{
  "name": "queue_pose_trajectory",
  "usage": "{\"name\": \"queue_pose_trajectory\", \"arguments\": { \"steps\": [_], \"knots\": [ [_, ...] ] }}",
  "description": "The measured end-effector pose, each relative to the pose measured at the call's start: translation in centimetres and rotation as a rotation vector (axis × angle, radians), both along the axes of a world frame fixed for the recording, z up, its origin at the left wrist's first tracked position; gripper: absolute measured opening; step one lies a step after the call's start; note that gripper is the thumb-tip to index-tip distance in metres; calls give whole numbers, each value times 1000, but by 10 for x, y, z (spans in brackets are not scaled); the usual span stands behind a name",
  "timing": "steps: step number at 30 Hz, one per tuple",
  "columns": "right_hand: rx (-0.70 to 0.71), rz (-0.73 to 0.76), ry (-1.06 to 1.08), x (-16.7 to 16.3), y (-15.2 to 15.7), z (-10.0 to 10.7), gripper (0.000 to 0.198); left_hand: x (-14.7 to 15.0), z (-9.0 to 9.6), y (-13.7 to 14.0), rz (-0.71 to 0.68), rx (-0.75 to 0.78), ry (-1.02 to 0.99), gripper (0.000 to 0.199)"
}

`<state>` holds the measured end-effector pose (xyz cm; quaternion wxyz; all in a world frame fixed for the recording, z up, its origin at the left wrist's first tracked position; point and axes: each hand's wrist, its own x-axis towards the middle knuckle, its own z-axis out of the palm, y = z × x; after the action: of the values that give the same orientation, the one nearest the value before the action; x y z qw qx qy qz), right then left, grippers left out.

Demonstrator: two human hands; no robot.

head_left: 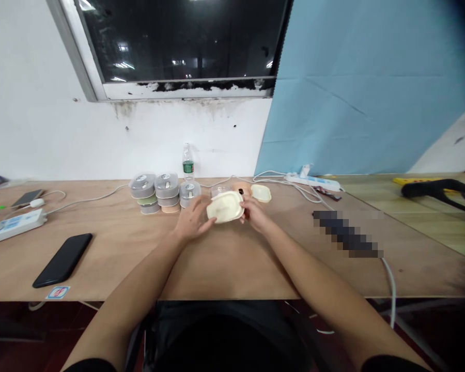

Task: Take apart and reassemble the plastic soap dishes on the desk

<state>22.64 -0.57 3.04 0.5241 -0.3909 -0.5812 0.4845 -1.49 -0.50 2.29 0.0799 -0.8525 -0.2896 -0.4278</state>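
White wall, dark window above, blue sheet on the right. Brown tabletop below. Cream dish is up between the two hands, tilted, centre of view, over the table. Right hand grips its right edge, thumb and fingers closed on it. Left hand is at the opposite edge, fingers loosely spread, thumb by the rim; can't tell if it touches. Lidded containers stacked in columns beyond the left hand, grey, one green layer, one peach. Clear bottle with green label behind them, near the wall. Second cream piece lies on the table beyond the right hand. Black phone lies left, power strip near it. Another white strip back right. Dark pixelated item right, unreadable.
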Motion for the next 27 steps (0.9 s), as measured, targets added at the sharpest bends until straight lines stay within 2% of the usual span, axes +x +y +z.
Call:
{"name": "queue_pose_trajectory", "arguments": {
  "steps": [3, 6, 8, 10, 13, 15, 18, 23, 27],
  "knots": [
    [-227, 201, -159, 9, 3, -5, 22, 7, -3, -5, -74, -150, 211, 44],
    [-325, 207, -566, 24, 7, -12, 30, 13, -7, -6, -86, -277, 383, 48],
    [-224, 95, -794, 31, 12, -19, 35, 15, -9, -5, -99, -321, 457, 48],
    [-21, -120, -892, 35, 20, -26, 33, 16, -10, -5, -99, -349, 484, 48],
    [211, -460, -863, 39, 35, -38, 22, 16, -10, -4, -95, -359, 484, 47],
    [250, -568, -828, 43, 45, -45, 35, 16, -10, -4, -98, -358, 481, 47],
    [204, -580, -859, 50, 54, -50, 43, 16, -10, -4, -104, -353, 476, 47],
    [197, -606, -860, 54, 54, -50, 17, 16, -13, -2, -103, -349, 465, 47],
    [176, -681, -746, 51, 52, -48, 17, 15, -12, -1, -102, -358, 450, 46]
  ]
}}
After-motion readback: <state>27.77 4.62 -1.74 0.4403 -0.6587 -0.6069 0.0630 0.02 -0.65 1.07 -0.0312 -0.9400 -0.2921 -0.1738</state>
